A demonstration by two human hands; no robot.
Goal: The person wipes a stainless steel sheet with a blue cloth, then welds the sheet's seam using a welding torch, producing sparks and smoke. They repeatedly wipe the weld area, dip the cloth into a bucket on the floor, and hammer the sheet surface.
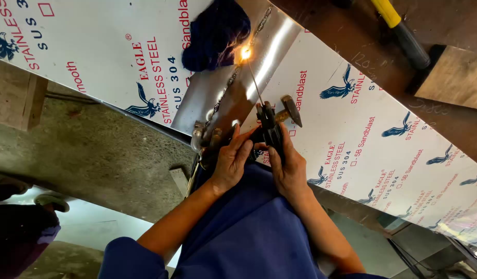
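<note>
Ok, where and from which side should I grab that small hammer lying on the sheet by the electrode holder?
Probably by its wooden handle, coming from the near side, by the right hand. The hammer's metal head lies farther up the sheet, and the glowing rod tip sparks up and to the left, so a low approach along the stainless sheet stays away from the arc. Both hands grip the electrode holder.

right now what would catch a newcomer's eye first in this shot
The bright spark at the top middle, where a thin rod meets the bare metal seam. Below it, both hands, left and right, grip the dark holder. White printed film covers the sheets either side.
</note>
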